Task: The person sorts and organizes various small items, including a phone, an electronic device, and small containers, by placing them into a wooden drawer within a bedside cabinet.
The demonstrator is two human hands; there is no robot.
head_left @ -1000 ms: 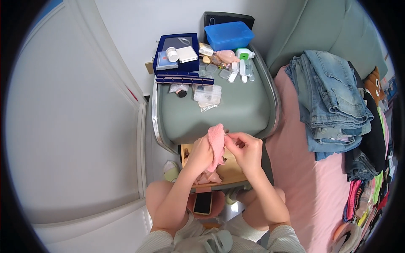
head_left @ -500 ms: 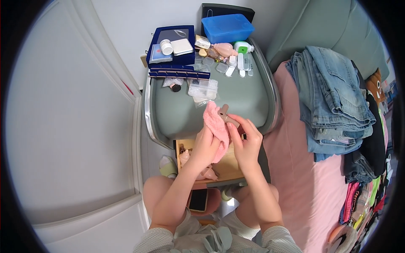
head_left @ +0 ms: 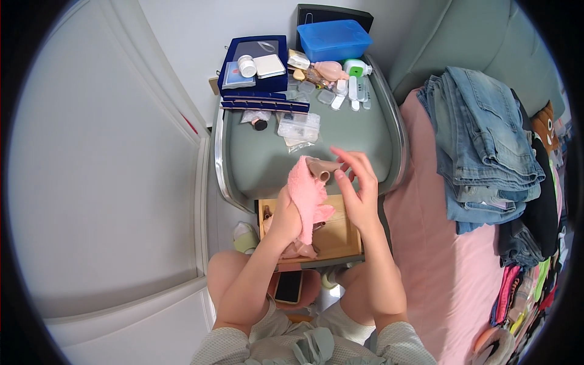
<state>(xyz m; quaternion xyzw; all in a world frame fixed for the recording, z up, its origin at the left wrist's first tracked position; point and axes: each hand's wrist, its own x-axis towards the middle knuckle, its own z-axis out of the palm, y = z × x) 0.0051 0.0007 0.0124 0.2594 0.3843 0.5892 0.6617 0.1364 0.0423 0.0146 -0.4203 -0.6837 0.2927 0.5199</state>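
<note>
Brown tubular piece (head_left: pixel 320 169) juts from a pink cloth (head_left: pixel 302 185), its lower part out of sight

The left hand (head_left: pixel 285 216) is closed around the cloth, though most of its fingers are hidden by the folds. The piece sits at the cloth's upper end, above the near edge of a green padded seat (head_left: pixel 359 137); one round, hollow end faces the wearer, and how far the rest runs into the fabric cannot be seen. The right hand (head_left: pixel 362 190) is beside it with fingers loosely spread, the piece's far end reaching in between thumb and fingers; whether they pinch it or merely brush it cannot be told.

Beneath the hands, a wooden tray (head_left: pixel 342 236) is partly covered by the left forearm and the cloth. Pinkish pieces (head_left: pixel 298 250) in its near left part are half hidden, their full shapes unclear. A dark-screened phone (head_left: pixel 288 287) lies lower down, between the knees. Small clear containers (head_left: pixel 299 126) on the seat overlap, and their contents are too small to make out. At the right, the clothes pile (head_left: pixel 517 292) runs into the dark fisheye rim.
</note>
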